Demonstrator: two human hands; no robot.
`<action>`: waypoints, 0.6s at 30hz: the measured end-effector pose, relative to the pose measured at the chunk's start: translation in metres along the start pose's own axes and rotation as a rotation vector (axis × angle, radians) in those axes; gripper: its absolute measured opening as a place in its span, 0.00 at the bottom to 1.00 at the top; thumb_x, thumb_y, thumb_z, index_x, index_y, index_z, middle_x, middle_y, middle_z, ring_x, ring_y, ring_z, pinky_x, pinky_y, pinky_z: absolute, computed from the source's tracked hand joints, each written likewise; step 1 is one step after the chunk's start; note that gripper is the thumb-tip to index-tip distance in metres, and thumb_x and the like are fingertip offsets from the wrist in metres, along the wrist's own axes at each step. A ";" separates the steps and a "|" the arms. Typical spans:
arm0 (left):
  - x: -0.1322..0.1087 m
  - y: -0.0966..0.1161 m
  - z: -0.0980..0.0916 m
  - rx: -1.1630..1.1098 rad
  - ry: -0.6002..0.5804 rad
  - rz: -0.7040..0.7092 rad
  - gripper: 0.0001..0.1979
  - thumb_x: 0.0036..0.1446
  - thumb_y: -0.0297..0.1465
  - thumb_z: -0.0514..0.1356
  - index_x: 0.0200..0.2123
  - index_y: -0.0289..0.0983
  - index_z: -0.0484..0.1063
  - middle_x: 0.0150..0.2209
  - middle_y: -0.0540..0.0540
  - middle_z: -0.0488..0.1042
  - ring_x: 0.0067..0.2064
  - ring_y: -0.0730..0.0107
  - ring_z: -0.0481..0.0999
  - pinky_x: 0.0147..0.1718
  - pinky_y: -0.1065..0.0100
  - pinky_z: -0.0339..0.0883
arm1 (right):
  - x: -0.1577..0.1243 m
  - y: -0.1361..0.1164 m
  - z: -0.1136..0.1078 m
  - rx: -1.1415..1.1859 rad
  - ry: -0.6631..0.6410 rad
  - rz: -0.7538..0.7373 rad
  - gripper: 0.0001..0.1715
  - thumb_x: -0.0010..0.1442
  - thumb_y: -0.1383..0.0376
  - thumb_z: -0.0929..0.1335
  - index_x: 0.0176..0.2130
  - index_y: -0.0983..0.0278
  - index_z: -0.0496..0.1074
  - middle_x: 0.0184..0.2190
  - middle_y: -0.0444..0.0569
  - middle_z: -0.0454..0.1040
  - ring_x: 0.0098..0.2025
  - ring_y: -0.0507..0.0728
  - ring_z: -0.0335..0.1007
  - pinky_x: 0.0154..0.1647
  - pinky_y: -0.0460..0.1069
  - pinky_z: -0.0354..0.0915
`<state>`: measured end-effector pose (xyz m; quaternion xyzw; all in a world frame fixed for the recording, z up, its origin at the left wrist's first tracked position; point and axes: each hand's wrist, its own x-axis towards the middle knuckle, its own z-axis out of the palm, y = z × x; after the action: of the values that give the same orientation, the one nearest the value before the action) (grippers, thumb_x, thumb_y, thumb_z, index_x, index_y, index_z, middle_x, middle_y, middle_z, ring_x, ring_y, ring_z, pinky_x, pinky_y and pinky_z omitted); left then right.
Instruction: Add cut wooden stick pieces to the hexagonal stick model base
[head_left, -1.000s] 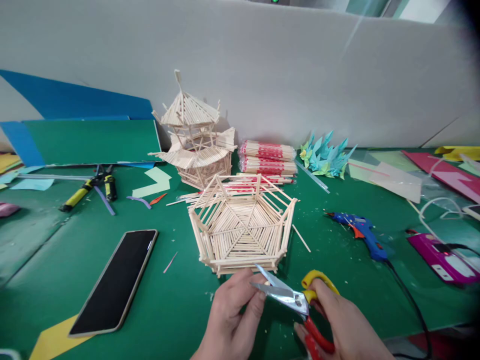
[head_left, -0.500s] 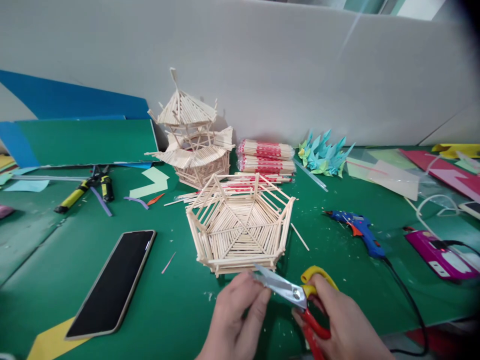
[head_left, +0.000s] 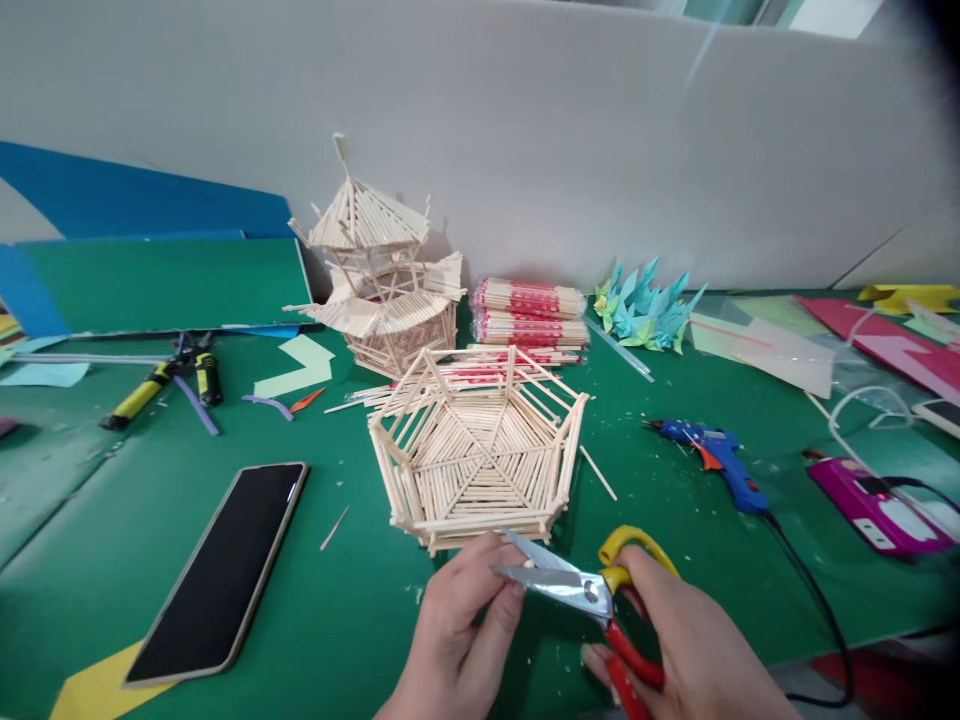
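Note:
My right hand grips a pair of scissors by its yellow and red handles, with the blades parted and pointing left. My left hand is closed in a pinch by the blade tips. A small pale stick end shows between its fingertips and the blades; the rest is hidden in the fingers. Just beyond both hands sits an open, many-sided frame of wooden sticks, with a floor of sticks in wedges. Behind it to the left stands a tiered stick pavilion.
Bundled sticks lie behind the frame, beside a blue paper ornament. A blue glue gun and a magenta device with cables are at right. A phone and yellow-handled pliers lie at left on the green table.
The scissor blades have opened wider around the pale stick end at my left fingertips. My left hand has shifted slightly left. The view has moved a little; objects on the table stay put.

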<state>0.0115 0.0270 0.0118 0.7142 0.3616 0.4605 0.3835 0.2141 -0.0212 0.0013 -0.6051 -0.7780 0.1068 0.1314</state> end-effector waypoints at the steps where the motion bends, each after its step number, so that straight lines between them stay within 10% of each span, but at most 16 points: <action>1: 0.000 0.000 0.000 -0.002 -0.002 0.000 0.10 0.54 0.18 0.52 0.30 0.38 0.67 0.26 0.51 0.67 0.27 0.76 0.67 0.26 0.77 0.61 | 0.000 0.000 0.000 -0.006 0.003 0.000 0.27 0.47 0.61 0.68 0.44 0.63 0.55 0.30 0.48 0.76 0.28 0.56 0.74 0.24 0.46 0.68; 18: 0.001 0.000 -0.004 0.205 -0.004 0.141 0.08 0.55 0.20 0.52 0.33 0.37 0.67 0.25 0.49 0.66 0.26 0.72 0.67 0.25 0.73 0.61 | 0.000 -0.008 0.003 0.061 -0.123 0.157 0.19 0.49 0.60 0.65 0.40 0.63 0.59 0.30 0.50 0.75 0.29 0.58 0.73 0.27 0.47 0.65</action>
<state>0.0083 0.0286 0.0134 0.7742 0.3548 0.4456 0.2758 0.2054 -0.0230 0.0011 -0.6520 -0.7313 0.1774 0.0929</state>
